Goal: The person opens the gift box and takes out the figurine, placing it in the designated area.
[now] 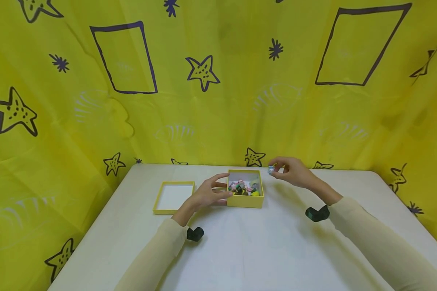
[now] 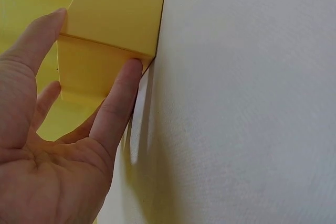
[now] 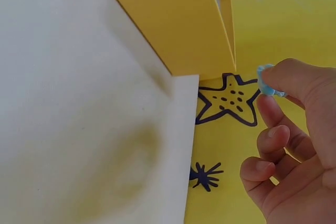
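Observation:
Between thumb and forefinger my right hand (image 1: 295,171) pinches a small light-blue figurine (image 1: 271,169), raised to the right of an open yellow box (image 1: 245,201). In the right wrist view the figurine (image 3: 266,81) is partly covered by the thumb, and the other fingers curl loosely. Small multicoloured figurines (image 1: 242,188) lie in a heap inside the box, in pink, green, dark and yellow tones. My left hand (image 1: 209,194) touches the box's left side with spread, mostly straight fingers. In the left wrist view its fingertips (image 2: 131,69) rest against the yellow wall.
A shallow yellow-rimmed box lid (image 1: 155,206), white inside, lies left of the box. Both stand on a white-covered table (image 1: 247,250). Yellow curtains (image 1: 233,117) with dark starfish drawings hang behind the table and along its sides.

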A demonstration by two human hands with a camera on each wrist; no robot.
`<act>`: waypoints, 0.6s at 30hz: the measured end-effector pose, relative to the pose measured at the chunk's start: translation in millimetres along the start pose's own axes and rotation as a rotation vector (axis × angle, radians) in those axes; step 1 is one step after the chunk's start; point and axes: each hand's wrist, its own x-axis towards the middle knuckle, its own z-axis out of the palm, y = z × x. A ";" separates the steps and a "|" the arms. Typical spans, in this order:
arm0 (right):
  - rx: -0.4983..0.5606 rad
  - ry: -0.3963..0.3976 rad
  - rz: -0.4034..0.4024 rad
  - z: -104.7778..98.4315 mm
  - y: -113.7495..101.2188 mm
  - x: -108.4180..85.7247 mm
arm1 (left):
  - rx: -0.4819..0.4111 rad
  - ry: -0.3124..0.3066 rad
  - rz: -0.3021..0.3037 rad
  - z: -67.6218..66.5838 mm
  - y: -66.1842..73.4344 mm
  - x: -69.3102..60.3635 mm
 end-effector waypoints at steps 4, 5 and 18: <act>0.005 -0.001 -0.005 0.1 6.3 -3.1 | -0.010 -0.002 0.003 0.2 -0.3 0.8; 0.003 -0.001 -0.008 0.4 8.0 -3.6 | -0.015 -0.002 0.002 0.1 -0.4 0.9; 0.018 -0.023 0.045 12.3 32.7 -6.7 | -0.023 -0.012 -0.006 -1.5 -5.1 2.6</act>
